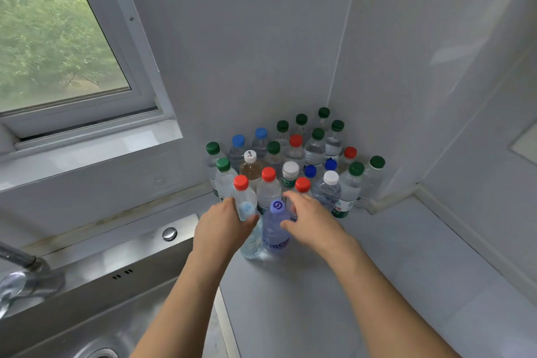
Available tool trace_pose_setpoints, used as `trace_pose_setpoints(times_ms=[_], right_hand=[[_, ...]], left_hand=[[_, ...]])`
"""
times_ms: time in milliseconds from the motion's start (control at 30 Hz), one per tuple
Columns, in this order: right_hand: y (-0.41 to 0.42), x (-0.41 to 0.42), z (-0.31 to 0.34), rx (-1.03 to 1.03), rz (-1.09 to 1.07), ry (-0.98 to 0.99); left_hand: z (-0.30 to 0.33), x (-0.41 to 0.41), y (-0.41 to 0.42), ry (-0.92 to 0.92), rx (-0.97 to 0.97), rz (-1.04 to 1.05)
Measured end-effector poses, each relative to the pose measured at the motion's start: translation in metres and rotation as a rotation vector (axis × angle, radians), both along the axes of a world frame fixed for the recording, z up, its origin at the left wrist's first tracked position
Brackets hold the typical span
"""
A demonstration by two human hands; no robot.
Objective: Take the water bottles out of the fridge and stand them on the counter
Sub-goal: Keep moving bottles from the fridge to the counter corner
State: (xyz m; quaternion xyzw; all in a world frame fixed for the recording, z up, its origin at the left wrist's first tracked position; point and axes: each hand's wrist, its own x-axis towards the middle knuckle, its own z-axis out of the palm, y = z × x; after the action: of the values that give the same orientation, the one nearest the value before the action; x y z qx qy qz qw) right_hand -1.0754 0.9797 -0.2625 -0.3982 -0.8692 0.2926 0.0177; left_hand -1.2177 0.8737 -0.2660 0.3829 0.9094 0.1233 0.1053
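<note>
Several water bottles with green, red, blue and white caps stand packed in the far corner of the grey counter (392,256). At the front of the group stand a clear bottle with a red cap (245,206) and a blue-purple bottle (276,229) with a purple cap. My left hand (222,227) is wrapped around the red-capped bottle's body. My right hand (312,219) hovers beside the blue-purple bottle with fingers spread, thumb close to its shoulder, not clearly gripping. The fridge is out of view.
A steel sink (96,299) with a tap (26,276) lies to the left of the counter. A window (58,46) and its sill are behind the sink. White walls close the corner behind and right of the bottles.
</note>
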Motion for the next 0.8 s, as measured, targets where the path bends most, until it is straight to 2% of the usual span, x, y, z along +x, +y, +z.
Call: trace_pose_setpoints(times_ms=[67,233,500,800], right_hand=[[-0.006,0.014,0.010,0.021,-0.037,0.028],[-0.030,0.062,0.033,0.114,-0.140,0.131],[-0.074,0.170,0.060,0.246,-0.312,0.142],[-0.136,0.302,0.076,0.319,-0.716,0.049]], left_hand=[[0.014,0.007,-0.002,0.053,0.057,-0.030],[0.042,0.046,-0.003,0.045,0.216,-0.250],[0.062,0.133,-0.012,0.082,0.327,-0.608],[0.067,0.258,0.007,0.068,0.243,-1.022]])
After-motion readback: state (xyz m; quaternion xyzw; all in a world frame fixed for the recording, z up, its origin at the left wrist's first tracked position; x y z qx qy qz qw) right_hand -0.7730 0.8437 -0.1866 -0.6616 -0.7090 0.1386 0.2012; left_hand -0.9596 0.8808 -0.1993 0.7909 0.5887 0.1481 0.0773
